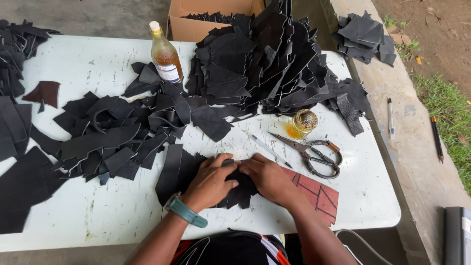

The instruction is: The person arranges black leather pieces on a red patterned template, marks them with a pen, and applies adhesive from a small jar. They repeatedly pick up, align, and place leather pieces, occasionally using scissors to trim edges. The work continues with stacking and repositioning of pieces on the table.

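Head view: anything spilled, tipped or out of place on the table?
Nothing spilled: the bottle and the small open jar stand upright. Only the scissors lie open, and black leather scraps are strewn loosely across the table.

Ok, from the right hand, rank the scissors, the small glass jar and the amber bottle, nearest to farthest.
From the right hand:
1. Scissors, just to its right on the table.
2. Small glass jar, beyond the scissors' tips.
3. Amber bottle, far side of the table, toward the left.
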